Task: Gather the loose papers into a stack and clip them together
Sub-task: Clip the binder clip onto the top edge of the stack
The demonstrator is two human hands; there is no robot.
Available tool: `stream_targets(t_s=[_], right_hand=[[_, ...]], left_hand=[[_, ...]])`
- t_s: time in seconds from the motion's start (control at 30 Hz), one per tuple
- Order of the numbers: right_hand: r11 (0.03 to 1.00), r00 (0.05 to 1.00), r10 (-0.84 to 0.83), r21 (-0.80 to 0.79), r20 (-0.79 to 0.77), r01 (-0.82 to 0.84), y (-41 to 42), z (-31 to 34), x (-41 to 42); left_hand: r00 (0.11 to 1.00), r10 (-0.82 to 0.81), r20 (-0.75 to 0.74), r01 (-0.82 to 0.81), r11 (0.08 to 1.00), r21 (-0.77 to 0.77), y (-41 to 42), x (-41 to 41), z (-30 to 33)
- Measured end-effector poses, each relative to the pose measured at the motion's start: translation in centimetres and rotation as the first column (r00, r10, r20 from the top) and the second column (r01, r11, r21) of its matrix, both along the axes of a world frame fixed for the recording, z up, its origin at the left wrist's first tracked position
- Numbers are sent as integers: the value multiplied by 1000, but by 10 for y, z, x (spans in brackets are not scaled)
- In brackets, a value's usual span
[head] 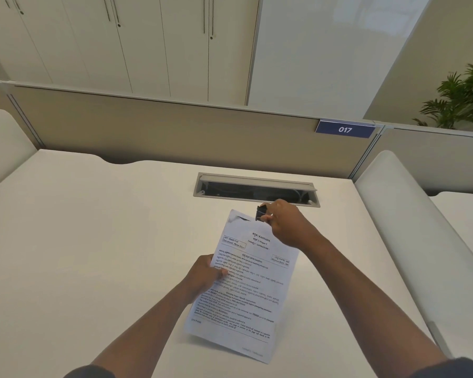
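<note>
Now, starting at your left: your left hand [206,275] grips the left edge of the white printed paper stack [243,285], thumb on top of the text and fingers curled beneath, so the sheets are lifted and tilted above the white bench [93,241] with their near edge hanging free. The pages look gathered and roughly squared, though how many sheets there are cannot be told. At the top edge, near its middle, your right hand [286,223] pinches the small black binder clip [260,212] between thumb and fingers, holding it just at or over the paper's upper margin; whether the clip's mouth is open or already biting the sheets is too small to tell. Beyond the clip sits the grey recessed cable tray [257,190] in the bench, and farther right a blue partition tag reading 017 [345,129]. The risk from here is in the bite: the top left corner of the stack looks curled or folded, and if you let the clip close while sheets are fanned or bent, it may catch only some pages or crease them. With only one side gripped, the stack could also sag and slide out of square as you push the clip on.
</note>
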State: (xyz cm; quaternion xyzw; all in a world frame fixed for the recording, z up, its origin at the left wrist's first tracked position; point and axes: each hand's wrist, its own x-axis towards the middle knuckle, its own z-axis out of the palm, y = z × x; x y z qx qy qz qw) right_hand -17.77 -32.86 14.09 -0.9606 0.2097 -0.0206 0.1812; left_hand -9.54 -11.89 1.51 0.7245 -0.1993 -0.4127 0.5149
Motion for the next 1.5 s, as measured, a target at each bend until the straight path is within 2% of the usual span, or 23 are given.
stream_targets(t_s=[0.13,0.23,0.3,0.5,0.63,0.73,0.9,1.0,1.07,1.2,1.3,1.4,1.5], right_hand=[[988,1000,-9,152,-8,10,2,4,5],[939,998,-63,339,4,58,6,3,5],[913,997,-73,403,18,59,9,2,4],[893,992,-73,451,106,18,5,-6,0],[849,972,-187,522,143,87,1,-12,-2],[852,959,-224,512,174,106,2,-11,-2],[839,952,-279,513,123,179,2,-14,2],[740,942,-304,657,140,141,4,-14,2],[619,926,-346,779,153,103,5,-13,1],[189,890,-451,982,75,13,10,3,0],[-28,893,-450,999,11,-27,13,16,0],[-135,886,-463,990,-40,-26,14,23,0],[-163,890,-451,986,-65,-11,15,25,-1]], left_hand=[[1000,1,6,-1,1000,11,-1,1,-1],[1000,4,11,-4,1000,17,-1,2,-1],[1000,9,11,-10,1000,18,-1,3,-2],[1000,6,13,-6,999,32,-2,5,-3],[1000,4,18,-5,999,52,-3,6,-4],[1000,-6,23,5,999,49,-2,6,-4],[999,-12,33,11,1000,26,-1,3,-3],[999,-16,38,15,1000,13,0,2,-2],[999,-15,34,15,1000,13,1,3,-1],[999,-14,41,13,1000,9,1,3,1],[999,-3,37,2,1000,9,1,2,3],[1000,1,22,-2,1000,18,0,0,5],[1000,0,20,0,1000,17,0,0,6]])
